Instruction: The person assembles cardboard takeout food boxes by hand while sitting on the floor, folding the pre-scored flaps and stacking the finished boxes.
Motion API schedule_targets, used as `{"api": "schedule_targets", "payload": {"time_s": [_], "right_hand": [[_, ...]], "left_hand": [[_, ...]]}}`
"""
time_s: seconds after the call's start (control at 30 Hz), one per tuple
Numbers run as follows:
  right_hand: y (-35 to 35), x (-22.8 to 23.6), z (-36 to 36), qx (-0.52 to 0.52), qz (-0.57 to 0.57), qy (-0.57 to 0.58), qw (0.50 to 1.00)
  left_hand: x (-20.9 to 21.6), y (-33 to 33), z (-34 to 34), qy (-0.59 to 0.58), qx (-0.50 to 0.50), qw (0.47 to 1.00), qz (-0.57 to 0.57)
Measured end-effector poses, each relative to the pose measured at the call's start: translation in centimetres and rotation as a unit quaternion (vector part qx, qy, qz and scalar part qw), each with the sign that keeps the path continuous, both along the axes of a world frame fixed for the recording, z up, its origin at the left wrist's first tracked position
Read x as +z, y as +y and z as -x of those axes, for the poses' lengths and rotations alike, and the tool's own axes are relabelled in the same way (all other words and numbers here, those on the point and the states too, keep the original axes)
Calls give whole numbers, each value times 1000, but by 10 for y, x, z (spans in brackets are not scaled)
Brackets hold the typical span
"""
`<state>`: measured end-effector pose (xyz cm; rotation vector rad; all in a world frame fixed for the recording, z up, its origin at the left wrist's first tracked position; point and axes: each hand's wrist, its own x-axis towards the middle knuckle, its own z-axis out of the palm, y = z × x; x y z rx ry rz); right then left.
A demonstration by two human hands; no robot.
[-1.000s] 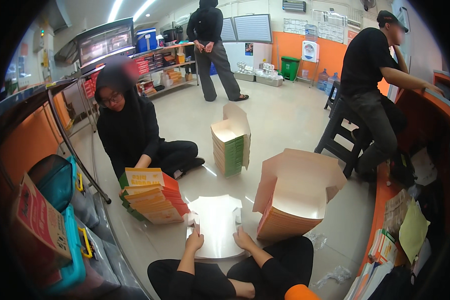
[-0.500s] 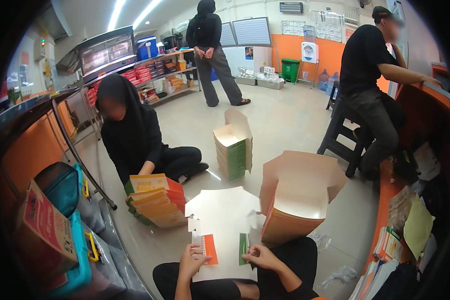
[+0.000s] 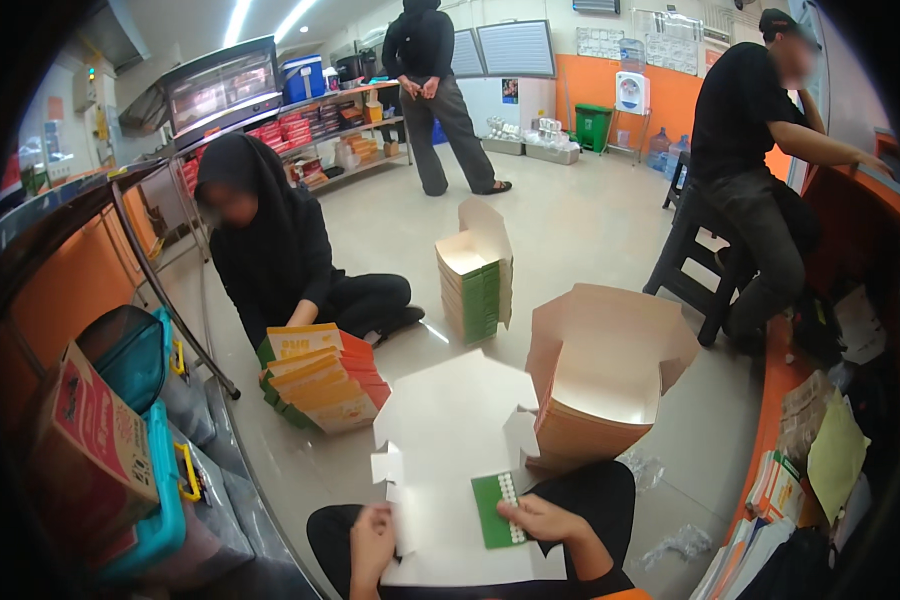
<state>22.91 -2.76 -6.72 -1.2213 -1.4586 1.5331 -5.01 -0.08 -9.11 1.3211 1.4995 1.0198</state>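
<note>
I note a part-folded white carton blank (image 3: 450, 430) over the person's lap. The right hand (image 3: 547, 520) grips its green-printed side flap (image 3: 492, 515); the left hand (image 3: 373, 545) is curled at the left edge — whether gripping, I cannot tell. A nested carton stack (image 3: 598, 415) stands just beyond, rightward.

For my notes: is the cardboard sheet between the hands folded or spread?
Mostly spread: the cardboard sheet lies open, but the right hand holds a green flap folded inward.
</note>
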Motion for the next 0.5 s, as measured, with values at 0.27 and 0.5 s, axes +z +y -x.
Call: {"api": "schedule_targets", "payload": {"time_s": [0.27,0.5], "right_hand": [[21,53,3,65,-62,-178,980],[-6,46,-2,-75,-208,203,954]], "left_hand": [[52,-6,-67,-154,-192,966,-81],[54,7,-99,-429,-147,891,8]]}}
